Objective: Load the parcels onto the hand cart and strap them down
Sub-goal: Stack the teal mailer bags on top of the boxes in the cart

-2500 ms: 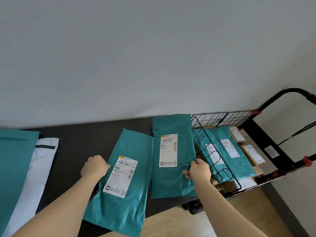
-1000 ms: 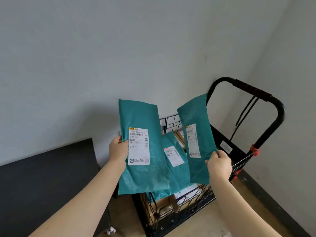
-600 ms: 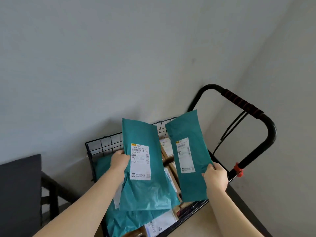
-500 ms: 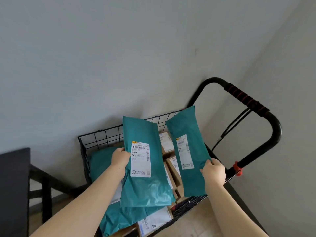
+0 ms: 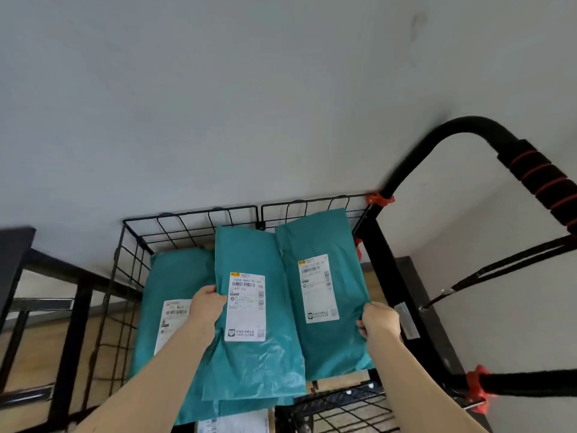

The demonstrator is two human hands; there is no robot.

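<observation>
Head view: teal parcels [image 5: 259,364] nearly cover cardboard boxes [image 5: 340,380]; cart handle [image 5: 537,170] cropped.

I hold the left teal parcel [image 5: 259,364] and right teal parcel [image 5: 327,345] label-up, side by side over the black wire hand cart [image 5: 385,260]; a third teal parcel [image 5: 178,276] lies at nine o'clock, inside it.

A pale grey wall [image 5: 218,104] fills the upper view under soft, even light, with one faint dark mark [image 5: 416,21] near its top right. A second wall [image 5: 515,332] meets it on the right. At left stands a dark table [image 5: 14,245] (black frame and legs) over a wood-toned floor [image 5: 36,360].
</observation>
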